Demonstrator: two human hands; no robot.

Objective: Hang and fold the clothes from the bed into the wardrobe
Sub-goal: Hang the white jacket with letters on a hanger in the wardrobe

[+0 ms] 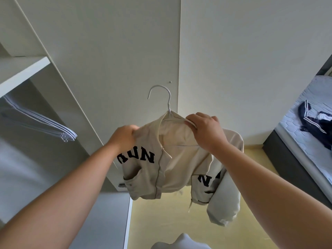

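Note:
A beige zip jacket (181,169) with black letters hangs in the air in front of the shut wardrobe doors. A white hanger (162,95) sits inside its collar, hook pointing up. My left hand (124,136) grips the jacket's left shoulder. My right hand (206,131) pinches the right arm of the hanger together with the collar edge. The jacket's front is unzipped and one sleeve dangles low on the right. A dark navy garment (316,125) with white stripes lies crumpled on the bed (298,135) at the right edge.
The open wardrobe section (27,123) on the left holds several empty white hangers (59,130) under a shelf (21,72). Shut wardrobe doors (125,51) fill the middle. Yellow floor (170,221) lies below, with a pale cloth shape (181,242) at the bottom edge.

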